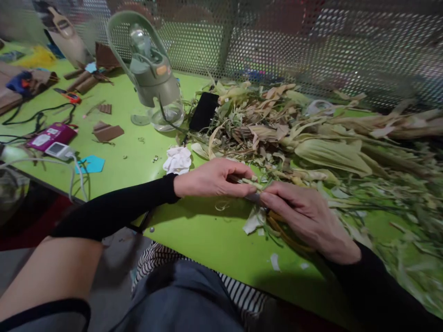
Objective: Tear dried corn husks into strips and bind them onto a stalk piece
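My left hand (216,178) is closed, thumb and fingers pinching a thin pale-green strip of corn husk (254,183) just above the table. From the other side, my right hand (308,214) pinches at the same strip, its fingertips close to the left ones. A small greyish flat piece (254,197) shows below the fingertips; I cannot make out what it is. Beneath the right hand lies a brownish-yellow curved band (287,235), partly covered. A large heap of dry and green corn husks (263,124) spreads behind and to the right of both hands.
On the green table (204,230) are a crumpled white tissue (177,159), a black phone (204,111) and a green-lidded bottle (152,78). Further left lie a purple power bank (51,136), cables, orange-handled scissors (71,97) and brown scraps. A perforated metal screen (277,41) stands behind.
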The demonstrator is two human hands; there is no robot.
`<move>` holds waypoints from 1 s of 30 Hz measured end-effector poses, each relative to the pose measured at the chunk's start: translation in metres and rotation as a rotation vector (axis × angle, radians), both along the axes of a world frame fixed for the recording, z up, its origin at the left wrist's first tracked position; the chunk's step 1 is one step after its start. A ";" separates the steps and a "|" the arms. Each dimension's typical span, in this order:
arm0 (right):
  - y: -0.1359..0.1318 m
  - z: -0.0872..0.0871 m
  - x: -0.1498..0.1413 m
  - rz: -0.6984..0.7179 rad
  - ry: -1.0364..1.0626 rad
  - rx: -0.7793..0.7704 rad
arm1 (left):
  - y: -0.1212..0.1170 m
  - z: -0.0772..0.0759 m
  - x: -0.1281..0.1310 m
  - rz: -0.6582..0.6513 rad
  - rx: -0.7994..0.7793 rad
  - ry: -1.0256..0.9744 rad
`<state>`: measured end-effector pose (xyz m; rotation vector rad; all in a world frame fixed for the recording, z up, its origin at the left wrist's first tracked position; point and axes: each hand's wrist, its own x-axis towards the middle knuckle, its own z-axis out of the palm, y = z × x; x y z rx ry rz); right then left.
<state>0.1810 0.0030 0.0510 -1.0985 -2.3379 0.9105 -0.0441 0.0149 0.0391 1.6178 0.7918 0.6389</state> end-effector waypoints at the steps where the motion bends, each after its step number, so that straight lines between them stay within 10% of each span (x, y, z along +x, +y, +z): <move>1: 0.002 -0.002 0.000 -0.018 0.008 -0.004 | 0.001 0.000 0.000 -0.003 -0.025 -0.006; 13: 0.007 -0.011 0.003 -0.142 0.101 -0.069 | 0.001 0.001 -0.002 0.011 0.152 0.116; 30: -0.001 -0.017 -0.002 -0.343 0.440 -0.391 | -0.005 -0.002 0.002 0.091 0.019 -0.114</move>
